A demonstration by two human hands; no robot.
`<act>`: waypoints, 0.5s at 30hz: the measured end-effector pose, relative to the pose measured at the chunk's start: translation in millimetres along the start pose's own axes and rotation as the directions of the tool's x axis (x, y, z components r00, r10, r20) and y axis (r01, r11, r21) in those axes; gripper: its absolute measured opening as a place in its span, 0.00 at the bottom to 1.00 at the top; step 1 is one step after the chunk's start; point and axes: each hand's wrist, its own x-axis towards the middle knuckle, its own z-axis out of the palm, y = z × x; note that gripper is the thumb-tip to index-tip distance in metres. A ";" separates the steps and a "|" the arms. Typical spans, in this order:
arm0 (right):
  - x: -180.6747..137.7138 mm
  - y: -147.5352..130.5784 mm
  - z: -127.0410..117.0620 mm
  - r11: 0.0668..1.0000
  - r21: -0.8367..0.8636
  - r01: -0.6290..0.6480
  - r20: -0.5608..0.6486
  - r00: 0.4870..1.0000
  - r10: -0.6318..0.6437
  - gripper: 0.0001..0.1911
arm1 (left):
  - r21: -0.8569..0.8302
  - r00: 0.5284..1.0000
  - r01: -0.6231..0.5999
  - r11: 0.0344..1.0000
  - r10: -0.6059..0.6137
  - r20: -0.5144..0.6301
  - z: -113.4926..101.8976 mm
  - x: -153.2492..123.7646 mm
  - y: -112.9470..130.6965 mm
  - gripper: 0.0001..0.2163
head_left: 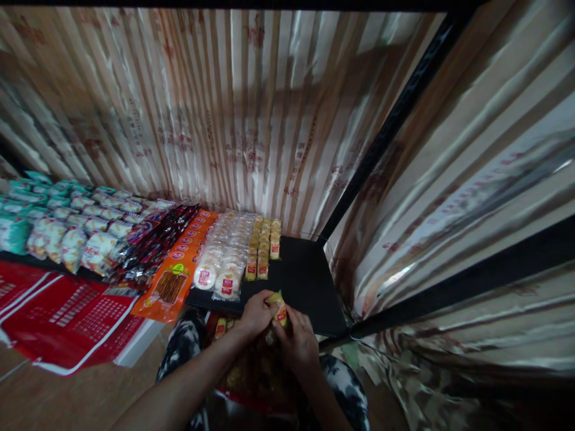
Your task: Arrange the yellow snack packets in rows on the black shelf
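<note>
A small yellow snack packet [280,310] with a red label is pinched between my two hands, above my lap. The fingers of my left hand [257,314] close on its upper left end. My right hand [299,338] grips its right side. Under my forearms, a dark red bag [229,392] holds several more yellow packets, partly hidden and dim. Just ahead, rows of the same yellow packets [263,245] stand on a black shelf [305,287]. Left of them are rows of round white wrapped crackers [222,254].
Orange snack bags [173,287], dark shiny packets [153,245] and white-and-teal packets [67,221] line the shelf to the left. A red printed sheet [81,317] hangs below. Black metal posts [390,126] and wrinkled plastic sheeting [251,108] enclose the back and right.
</note>
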 end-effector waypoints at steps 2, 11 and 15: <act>6.8 1.4 4.5 1.000 0.002 -0.017 -0.028 0.999 0.017 0.22 | 0.033 1.000 -0.011 0.999 0.011 -0.017 2.6 7.2 4.0 0.10; 64.9 20.3 32.9 0.960 0.075 -0.269 -0.096 0.956 0.276 0.21 | -0.021 0.980 -0.067 0.998 0.062 -0.190 21.1 35.1 16.1 0.18; 91.5 28.5 44.9 0.951 0.123 -0.283 -0.070 0.954 0.292 0.23 | 0.064 0.977 -0.145 0.987 0.153 -0.149 25.2 40.0 19.9 0.17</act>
